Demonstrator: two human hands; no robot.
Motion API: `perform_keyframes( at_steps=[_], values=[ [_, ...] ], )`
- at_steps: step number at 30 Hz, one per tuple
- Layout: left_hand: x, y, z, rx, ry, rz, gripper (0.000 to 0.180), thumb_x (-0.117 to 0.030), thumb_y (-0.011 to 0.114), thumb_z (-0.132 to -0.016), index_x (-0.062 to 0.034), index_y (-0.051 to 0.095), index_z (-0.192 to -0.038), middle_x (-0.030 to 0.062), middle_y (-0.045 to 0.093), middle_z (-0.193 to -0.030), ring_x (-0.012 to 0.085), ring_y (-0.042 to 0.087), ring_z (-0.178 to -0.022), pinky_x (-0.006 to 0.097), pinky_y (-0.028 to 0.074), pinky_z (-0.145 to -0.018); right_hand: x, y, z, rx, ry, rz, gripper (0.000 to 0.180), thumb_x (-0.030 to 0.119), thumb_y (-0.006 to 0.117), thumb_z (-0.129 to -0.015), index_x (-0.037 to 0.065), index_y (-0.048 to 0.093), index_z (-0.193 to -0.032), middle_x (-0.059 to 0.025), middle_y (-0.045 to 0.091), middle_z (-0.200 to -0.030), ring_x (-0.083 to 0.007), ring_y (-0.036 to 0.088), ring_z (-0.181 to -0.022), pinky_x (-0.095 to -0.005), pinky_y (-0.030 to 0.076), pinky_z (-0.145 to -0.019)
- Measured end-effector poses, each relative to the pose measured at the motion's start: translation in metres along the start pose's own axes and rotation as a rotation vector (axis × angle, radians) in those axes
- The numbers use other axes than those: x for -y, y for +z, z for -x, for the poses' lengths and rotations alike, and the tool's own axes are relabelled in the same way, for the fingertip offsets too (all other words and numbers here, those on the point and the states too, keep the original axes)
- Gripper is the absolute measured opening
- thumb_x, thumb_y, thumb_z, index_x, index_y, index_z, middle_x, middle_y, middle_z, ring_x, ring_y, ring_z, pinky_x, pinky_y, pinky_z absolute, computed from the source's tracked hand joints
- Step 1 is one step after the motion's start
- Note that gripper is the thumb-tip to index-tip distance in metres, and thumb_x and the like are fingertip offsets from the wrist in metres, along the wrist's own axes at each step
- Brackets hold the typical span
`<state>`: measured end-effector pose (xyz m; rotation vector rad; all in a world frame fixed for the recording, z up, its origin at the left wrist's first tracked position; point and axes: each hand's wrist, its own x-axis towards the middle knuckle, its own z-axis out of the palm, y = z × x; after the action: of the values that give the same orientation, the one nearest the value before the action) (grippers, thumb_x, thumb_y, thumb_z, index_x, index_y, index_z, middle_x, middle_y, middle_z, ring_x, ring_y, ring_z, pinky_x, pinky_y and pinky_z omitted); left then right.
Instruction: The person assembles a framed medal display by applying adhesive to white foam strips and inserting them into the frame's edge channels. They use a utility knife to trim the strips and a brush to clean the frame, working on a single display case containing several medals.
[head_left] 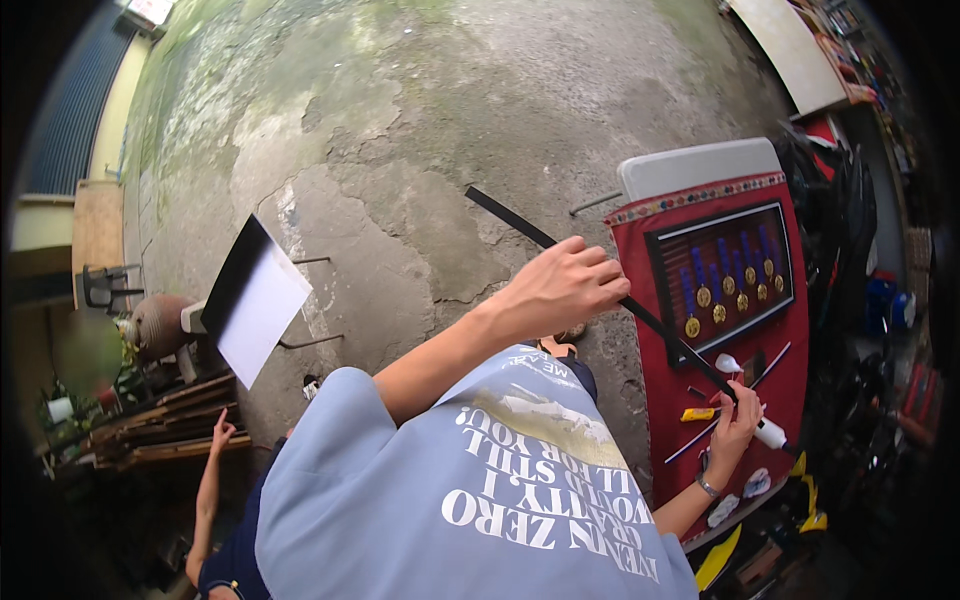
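A long, flat black strip (pixel 510 212) runs diagonally in front of my chest, held in both hands. My left hand (pixel 572 285) is closed round its middle, with the far end sticking out past it over the ground. My right hand (pixel 735 422) grips the strip at its near end, above a table with a red cloth (pixel 632 300). Beside the strip on the cloth lies a black frame (pixel 655 275) holding several gold medals on blue ribbons. Around my right hand are a white bottle (pixel 770 434), a yellow-orange tool (pixel 697 414), thin rods (pixel 690 441) and crumpled white tissue (pixel 757 482).
A black-and-white board (pixel 265 305) stands tilted at the left. Another person's hand (pixel 222 430) points upward near stacked planks (pixel 170 425). Cracked concrete (pixel 400 130) spreads ahead. Yellow-handled tools (pixel 812 500) and dark clutter line the right side.
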<state>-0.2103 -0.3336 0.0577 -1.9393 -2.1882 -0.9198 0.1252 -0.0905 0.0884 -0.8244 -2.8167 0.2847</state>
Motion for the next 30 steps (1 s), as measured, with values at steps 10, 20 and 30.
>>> perform_keyframes(
  at_steps=[10, 20, 30],
  values=[
    [0.057, -0.034, -0.003, -0.115, -0.091, 0.113, 0.027, -0.023, 0.084, -0.076, -0.0119, 0.073, -0.098, 0.0004, 0.073, -0.093, 0.0209, 0.066, -0.087, 0.036, 0.046, -0.081, 0.0, -0.058, 0.036, -0.24, 0.112, 0.178, 0.029, 0.029, 0.067, -0.097, 0.004, 0.068, -0.112, -0.0111, 0.069, -0.105, -0.0312, 0.064, -0.103, -0.0428, 0.042, -0.098],
    [0.115, -0.008, -0.003, -0.062, -0.144, 0.028, 0.026, -0.013, 0.081, -0.08, -0.0086, 0.074, -0.105, 0.005, 0.074, -0.108, 0.0253, 0.067, -0.114, 0.04, 0.043, -0.103, 0.004, -0.091, 0.054, -0.3, 0.181, 0.229, 0.03, 0.028, 0.08, -0.081, 0.008, 0.069, -0.101, -0.006, 0.065, -0.092, -0.0264, 0.061, -0.093, -0.0422, 0.041, -0.094],
    [0.131, 0.023, -0.012, 0.004, -0.199, 0.0, 0.026, -0.01, 0.078, -0.085, -0.0106, 0.073, -0.111, 0.0038, 0.073, -0.115, 0.0239, 0.065, -0.118, 0.039, 0.042, -0.105, -0.019, -0.087, 0.073, -0.306, 0.215, 0.144, 0.032, 0.022, 0.083, -0.077, 0.007, 0.069, -0.101, -0.0049, 0.066, -0.091, -0.0261, 0.061, -0.088, -0.0397, 0.043, -0.084]
  ],
)
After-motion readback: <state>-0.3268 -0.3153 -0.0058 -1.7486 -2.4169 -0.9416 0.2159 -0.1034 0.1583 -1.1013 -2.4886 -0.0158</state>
